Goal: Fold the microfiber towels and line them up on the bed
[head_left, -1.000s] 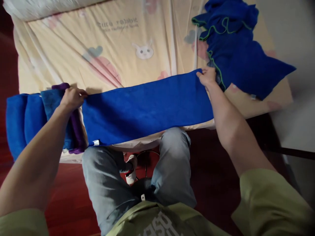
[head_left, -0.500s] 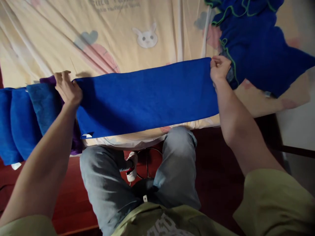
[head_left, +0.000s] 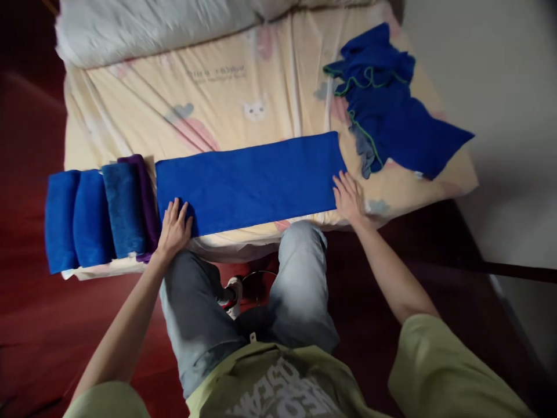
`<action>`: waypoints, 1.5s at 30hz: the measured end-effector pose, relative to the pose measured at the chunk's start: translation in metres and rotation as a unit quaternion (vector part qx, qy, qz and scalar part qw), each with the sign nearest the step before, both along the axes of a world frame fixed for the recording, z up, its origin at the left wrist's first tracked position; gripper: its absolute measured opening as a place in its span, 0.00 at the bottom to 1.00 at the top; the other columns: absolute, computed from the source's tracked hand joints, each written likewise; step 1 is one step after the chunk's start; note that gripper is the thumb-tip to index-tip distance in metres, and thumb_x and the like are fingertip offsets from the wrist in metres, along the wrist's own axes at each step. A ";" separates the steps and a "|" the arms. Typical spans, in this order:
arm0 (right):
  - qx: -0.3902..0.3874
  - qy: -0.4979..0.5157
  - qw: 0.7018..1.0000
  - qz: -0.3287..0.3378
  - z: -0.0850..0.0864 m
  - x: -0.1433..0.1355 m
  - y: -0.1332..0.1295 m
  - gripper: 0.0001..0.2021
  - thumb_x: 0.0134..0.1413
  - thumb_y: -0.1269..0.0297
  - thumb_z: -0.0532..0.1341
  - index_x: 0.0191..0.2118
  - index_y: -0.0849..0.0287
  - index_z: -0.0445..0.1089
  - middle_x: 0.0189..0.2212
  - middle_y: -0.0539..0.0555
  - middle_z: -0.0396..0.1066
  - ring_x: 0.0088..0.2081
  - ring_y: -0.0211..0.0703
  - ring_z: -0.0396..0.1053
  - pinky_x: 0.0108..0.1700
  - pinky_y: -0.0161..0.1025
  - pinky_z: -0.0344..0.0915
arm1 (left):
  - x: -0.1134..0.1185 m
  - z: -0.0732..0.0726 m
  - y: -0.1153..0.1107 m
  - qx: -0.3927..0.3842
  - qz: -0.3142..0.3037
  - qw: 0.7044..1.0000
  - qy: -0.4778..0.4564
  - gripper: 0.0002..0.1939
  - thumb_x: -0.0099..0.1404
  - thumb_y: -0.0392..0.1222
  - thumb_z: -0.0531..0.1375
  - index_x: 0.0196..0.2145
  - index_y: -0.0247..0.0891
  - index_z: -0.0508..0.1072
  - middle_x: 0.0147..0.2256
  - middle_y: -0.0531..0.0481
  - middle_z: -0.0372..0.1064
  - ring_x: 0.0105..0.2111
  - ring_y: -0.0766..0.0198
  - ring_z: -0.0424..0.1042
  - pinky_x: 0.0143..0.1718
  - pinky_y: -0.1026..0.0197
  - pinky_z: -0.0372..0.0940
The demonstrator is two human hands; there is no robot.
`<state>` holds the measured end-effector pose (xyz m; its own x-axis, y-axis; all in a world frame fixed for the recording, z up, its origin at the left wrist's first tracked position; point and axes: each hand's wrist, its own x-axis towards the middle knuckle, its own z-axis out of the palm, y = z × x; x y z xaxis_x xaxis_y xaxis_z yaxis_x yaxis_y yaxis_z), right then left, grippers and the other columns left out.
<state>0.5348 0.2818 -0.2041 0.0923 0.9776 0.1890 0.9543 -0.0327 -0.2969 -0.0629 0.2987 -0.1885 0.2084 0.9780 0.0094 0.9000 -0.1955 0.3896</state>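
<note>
A blue towel (head_left: 252,180), folded into a long strip, lies flat along the front of the bed before me. My left hand (head_left: 174,227) rests on its near left corner, fingers spread. At the opposite end, my right hand (head_left: 348,194) touches the short right edge with its fingers stretched out. Neither hand grips the cloth. Just left of the strip stand folded towels in a row: a purple one (head_left: 145,197), a teal-blue one (head_left: 125,209) and two bright blue ones (head_left: 91,217).
A loose heap of blue cloths with green edging (head_left: 391,110) lies on the right of the bed. The bed has a cream printed sheet (head_left: 143,104). A rolled grey-white quilt (head_left: 152,29) lies along the back. My knees are against the front edge.
Both hands have let go of the towel's far corners and come down nearer to me, now flat on its ends. My view has drawn back, showing more of the bed.
</note>
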 end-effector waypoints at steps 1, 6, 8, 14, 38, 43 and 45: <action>0.002 0.001 1.000 -0.025 -0.003 0.001 -0.017 0.25 0.72 0.62 0.47 0.70 0.57 0.61 0.71 0.61 0.59 0.74 0.53 0.51 0.73 0.59 0.52 | -0.001 0.004 -0.008 -0.006 -0.005 1.000 0.005 0.32 0.72 0.51 0.51 0.70 0.37 0.62 0.74 0.36 0.49 0.75 0.39 0.43 0.72 0.32 0.47; 0.027 0.061 0.987 -0.145 0.003 0.009 -0.069 0.25 0.63 0.65 0.53 0.63 0.61 0.67 0.68 0.68 0.62 0.73 0.64 0.53 0.70 0.69 0.54 | 0.005 0.028 -0.090 -0.016 -0.004 0.999 0.037 0.26 0.70 0.47 0.53 0.62 0.40 0.73 0.66 0.38 0.65 0.70 0.41 0.59 0.68 0.38 0.58; 0.051 0.112 0.977 -0.176 0.015 -0.007 -0.077 0.26 0.59 0.65 0.55 0.63 0.61 0.67 0.68 0.70 0.61 0.73 0.66 0.53 0.71 0.70 0.53 | 0.012 0.035 -0.126 0.012 0.010 0.999 0.040 0.22 0.70 0.45 0.53 0.57 0.42 0.77 0.62 0.40 0.71 0.68 0.41 0.63 0.69 0.37 0.57; 0.088 0.418 0.895 -0.127 0.034 -0.162 -0.097 0.24 0.62 0.55 0.52 0.63 0.39 0.61 0.62 0.51 0.71 0.66 0.57 0.65 0.65 0.65 0.64 | 0.027 0.042 -0.163 0.088 0.093 0.992 0.014 0.20 0.70 0.41 0.53 0.54 0.44 0.78 0.59 0.42 0.74 0.66 0.43 0.64 0.68 0.35 0.54; -0.123 0.872 0.428 -0.203 0.026 -0.284 -0.092 0.05 0.58 0.68 0.65 0.37 0.56 0.67 0.34 0.50 0.80 0.27 0.35 0.74 0.29 0.30 0.69 | 0.023 0.047 -0.150 0.064 0.136 0.989 0.007 0.17 0.70 0.43 0.52 0.45 0.40 0.80 0.51 0.41 0.79 0.61 0.47 0.68 0.64 0.44 0.59; -0.112 0.877 0.412 -0.221 0.023 -0.290 -0.081 0.06 0.60 0.69 0.63 0.34 0.55 0.65 0.32 0.48 0.80 0.27 0.34 0.74 0.32 0.30 0.71 | 0.022 0.046 -0.151 0.056 0.128 0.990 0.006 0.18 0.70 0.44 0.52 0.46 0.40 0.80 0.52 0.42 0.79 0.61 0.47 0.68 0.64 0.45 0.59; -0.099 0.877 0.408 -0.233 0.022 -0.294 -0.077 0.07 0.62 0.70 0.62 0.33 0.54 0.64 0.32 0.48 0.79 0.28 0.34 0.74 0.34 0.30 0.72 | 0.021 0.046 -0.152 0.055 0.123 0.991 0.013 0.18 0.70 0.44 0.52 0.46 0.40 0.80 0.52 0.42 0.78 0.62 0.47 0.67 0.64 0.45 0.60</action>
<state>0.2403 0.2048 -0.1821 0.1008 0.7562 -0.6465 -0.8443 -0.2787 -0.4576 -0.0415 0.1464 -0.1427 -0.0351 0.9925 0.1172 0.9349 -0.0089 0.3547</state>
